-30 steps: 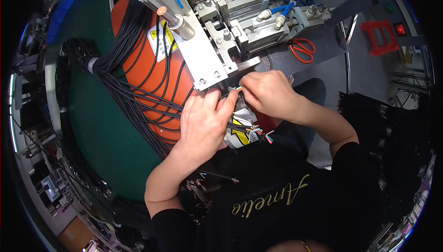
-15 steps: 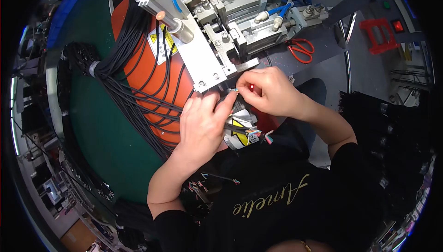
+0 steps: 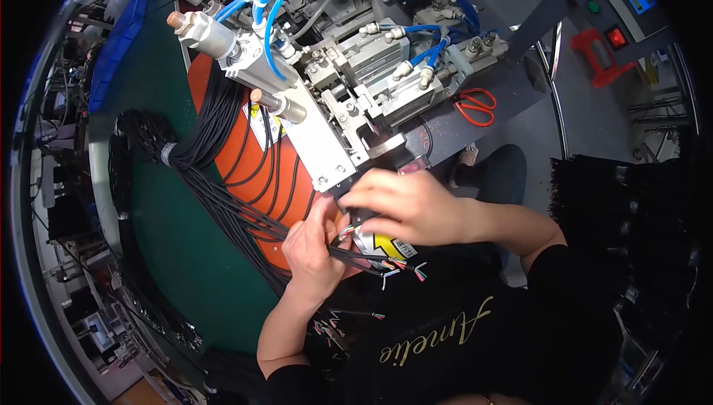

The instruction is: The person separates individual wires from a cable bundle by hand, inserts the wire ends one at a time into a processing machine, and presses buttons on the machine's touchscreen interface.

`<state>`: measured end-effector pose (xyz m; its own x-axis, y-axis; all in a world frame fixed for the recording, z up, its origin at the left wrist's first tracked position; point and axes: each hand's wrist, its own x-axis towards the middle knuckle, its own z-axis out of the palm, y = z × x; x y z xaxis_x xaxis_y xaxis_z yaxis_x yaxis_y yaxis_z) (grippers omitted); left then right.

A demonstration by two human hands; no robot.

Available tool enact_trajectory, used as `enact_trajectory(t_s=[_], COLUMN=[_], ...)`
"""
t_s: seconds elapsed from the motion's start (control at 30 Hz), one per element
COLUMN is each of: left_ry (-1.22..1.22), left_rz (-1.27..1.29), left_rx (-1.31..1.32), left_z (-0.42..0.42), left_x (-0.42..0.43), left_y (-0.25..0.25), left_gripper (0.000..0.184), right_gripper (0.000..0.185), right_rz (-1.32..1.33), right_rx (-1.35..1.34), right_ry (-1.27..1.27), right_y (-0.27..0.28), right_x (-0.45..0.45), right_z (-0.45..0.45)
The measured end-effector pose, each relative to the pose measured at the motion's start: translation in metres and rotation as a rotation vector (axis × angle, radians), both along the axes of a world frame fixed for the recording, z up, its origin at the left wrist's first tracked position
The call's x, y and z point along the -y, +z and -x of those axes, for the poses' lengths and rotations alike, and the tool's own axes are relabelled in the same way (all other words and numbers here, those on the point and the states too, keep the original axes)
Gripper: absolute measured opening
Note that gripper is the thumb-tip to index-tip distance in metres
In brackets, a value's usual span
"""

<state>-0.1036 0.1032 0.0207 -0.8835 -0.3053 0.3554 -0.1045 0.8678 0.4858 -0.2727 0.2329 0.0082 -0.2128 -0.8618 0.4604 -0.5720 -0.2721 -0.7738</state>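
Observation:
My left hand [image 3: 310, 250] is closed around black cables [image 3: 365, 259] near their stripped ends. Short coloured wires [image 3: 347, 233] stick up by its thumb, and more bare ends fan out to the right below. Just right of those wires is my right hand [image 3: 408, 208], slightly blurred, with thumb and fingers apart and nothing visible between them. Both hands are in front of the metal plate [image 3: 319, 160] of a pneumatic machine [image 3: 356, 108]. A white label with a yellow mark [image 3: 390, 247] shows beneath the right hand.
A thick bundle of black cables [image 3: 186, 154] spreads over an orange surface [image 3: 241, 160] and a green mat [image 3: 171, 242]. Red-handled scissors [image 3: 475, 106] lie right of the machine. Blue air hoses [image 3: 271, 4] arch above it. More black cables [image 3: 594, 212] hang at right.
Both hands have moved down and away from the machine plate. My right hand's pinch has opened, and its fingers are now apart beside the wires. The camera view has shifted too.

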Motion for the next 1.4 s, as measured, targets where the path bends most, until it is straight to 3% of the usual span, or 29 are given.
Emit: enact_trajectory(t_s=[0.07,0.13,0.2,0.27,0.33,0.37,0.47,0.53,0.6,0.77,0.9,1.03,1.17,1.2,1.27,1.33,1.4], left_ry=[-0.073,-0.020,0.013,-0.042,-0.074,-0.079,-0.108,-0.133,-0.159,-0.208,-0.209,-0.198,-0.161,-0.147,-0.117,-0.160,-0.147], left_rz=[-0.022,-0.263,-0.266,-0.230,-0.192,-0.213,-0.254,-0.246,-0.283,0.065,0.034,-0.067,-0.229,-0.255,-0.313,-0.297,-0.235], left_rx=[-0.047,0.076,0.113,0.016,-0.042,-0.060,-0.101,-0.104,-0.110,-0.151,-0.173,-0.103,-0.138,-0.133,-0.110,-0.113,-0.119], left_z=[0.009,0.002,0.001,0.005,0.009,0.010,0.015,0.020,0.029,0.029,0.027,0.028,0.031,0.031,0.028,0.025,0.024], left_x=[-0.001,0.000,0.000,0.000,-0.004,-0.004,-0.003,-0.004,-0.006,-0.013,-0.010,-0.012,-0.010,-0.010,-0.012,-0.010,-0.011], left_y=[0.002,0.002,0.013,0.018,0.017,0.019,0.020,0.017,0.012,0.013,0.006,0.005,0.010,0.010,0.011,0.010,0.005], left_gripper=[0.064,0.055,0.036,0.016,0.017,0.016,0.016,0.015,0.016,0.024,0.029,0.024,0.018,0.017,0.016,0.011,0.011], right_gripper=[0.029,0.023,0.019,0.016,0.016,0.016,0.016,0.018,0.015,0.016,0.016,0.018,0.032,0.036,0.041,0.046,0.043], right_rz=[0.025,0.068,0.145,0.095,-0.175,-0.153,-0.089,-0.284,-0.309,-0.337,-0.252,-0.236,-0.199,-0.043,-0.021,0.197,0.228], right_rx=[0.012,0.024,0.034,0.242,0.766,0.888,0.959,1.116,1.326,1.394,1.475,1.189,1.287,1.158,0.542,-0.059,-0.179], right_ry=[0.140,0.112,0.007,-0.017,0.107,0.161,0.187,0.139,0.200,0.226,0.195,0.078,0.209,0.227,-0.029,-0.270,-0.275], right_y=[0.002,-0.007,-0.014,-0.011,-0.003,-0.007,-0.013,-0.002,-0.003,-0.004,-0.005,0.001,0.002,0.000,0.000,-0.011,-0.017], right_x=[0.009,0.010,0.009,0.004,-0.007,-0.007,-0.008,-0.009,-0.007,-0.005,-0.007,-0.009,-0.014,-0.012,-0.015,-0.007,-0.003], right_z=[-0.008,-0.012,-0.008,0.001,0.002,0.001,0.000,0.005,0.008,0.007,0.002,-0.001,-0.004,-0.011,-0.020,-0.030,-0.027])
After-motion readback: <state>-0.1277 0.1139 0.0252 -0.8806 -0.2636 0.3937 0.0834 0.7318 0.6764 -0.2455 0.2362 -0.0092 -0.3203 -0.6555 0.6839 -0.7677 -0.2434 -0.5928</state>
